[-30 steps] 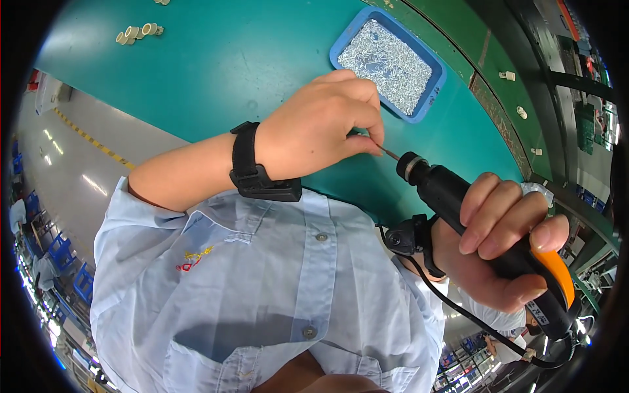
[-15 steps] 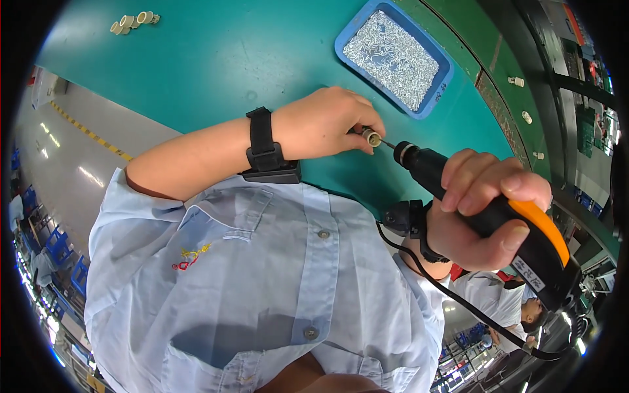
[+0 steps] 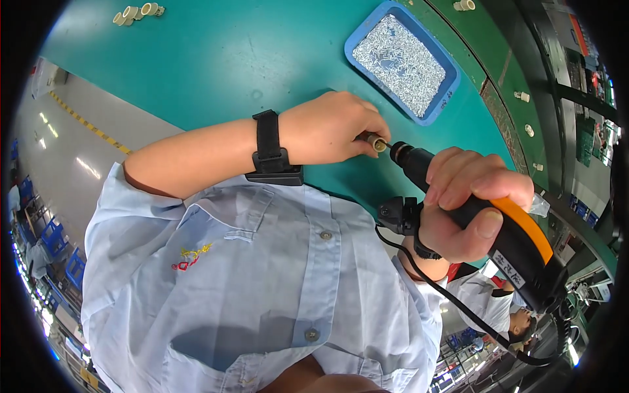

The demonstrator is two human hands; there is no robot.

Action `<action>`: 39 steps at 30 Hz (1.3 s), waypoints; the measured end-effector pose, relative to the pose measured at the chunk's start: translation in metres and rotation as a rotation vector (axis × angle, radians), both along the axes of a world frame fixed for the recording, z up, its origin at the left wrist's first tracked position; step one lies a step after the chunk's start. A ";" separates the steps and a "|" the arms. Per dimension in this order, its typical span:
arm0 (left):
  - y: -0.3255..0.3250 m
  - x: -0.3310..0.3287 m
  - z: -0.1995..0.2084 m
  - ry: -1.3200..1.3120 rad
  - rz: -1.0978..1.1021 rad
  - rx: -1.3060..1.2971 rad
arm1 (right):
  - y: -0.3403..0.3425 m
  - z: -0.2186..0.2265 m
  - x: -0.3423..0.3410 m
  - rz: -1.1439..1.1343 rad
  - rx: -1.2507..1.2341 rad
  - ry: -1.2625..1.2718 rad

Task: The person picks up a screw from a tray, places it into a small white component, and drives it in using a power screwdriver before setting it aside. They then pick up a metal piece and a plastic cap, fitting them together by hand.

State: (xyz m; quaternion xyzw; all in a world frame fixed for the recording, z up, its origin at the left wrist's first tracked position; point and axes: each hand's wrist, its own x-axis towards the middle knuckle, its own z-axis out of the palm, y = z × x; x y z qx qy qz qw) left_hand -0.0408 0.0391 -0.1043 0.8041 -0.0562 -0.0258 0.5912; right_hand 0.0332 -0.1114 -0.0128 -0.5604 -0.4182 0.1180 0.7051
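Observation:
My left hand [image 3: 341, 126] pinches a small cream cylindrical fitting [image 3: 378, 143] between thumb and fingers, its hollow open end turned to the right. Part of the fitting is hidden by my fingers. My right hand [image 3: 475, 200] is wrapped around a black and orange electric screwdriver [image 3: 414, 165], held at a slant with its nose toward the fitting. The thin bit reaches the fitting's open end; how deep its tip sits, I cannot tell. Beyond my hands stands a blue tray [image 3: 367, 71] of many small silvery metal pieces [image 3: 409, 62], perhaps screws.
Several cream fittings [image 3: 134, 12] lie at the far left of the green table [image 3: 216, 59]. More fittings [image 3: 522, 96] are spread along the green strip at right. A black cord [image 3: 458, 311] runs below my right wrist. Another person [image 3: 488, 304] is at lower right.
The screwdriver has moved left and its nose is closer to the fitting, with less of the bit showing. The tray and table have shifted slightly in the view.

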 end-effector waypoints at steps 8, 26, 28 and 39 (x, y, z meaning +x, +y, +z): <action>0.000 0.001 -0.005 -0.018 -0.029 0.050 | 0.004 -0.002 0.004 0.016 -0.027 0.013; 0.033 0.103 0.012 -0.065 -0.102 0.453 | -0.048 0.014 0.015 -0.195 0.272 -0.066; 0.034 0.103 0.012 -0.096 -0.048 0.438 | -0.050 0.014 0.017 -0.195 0.286 -0.066; 0.021 0.078 0.018 -0.225 0.179 0.492 | -0.050 0.021 0.018 -0.162 0.290 -0.047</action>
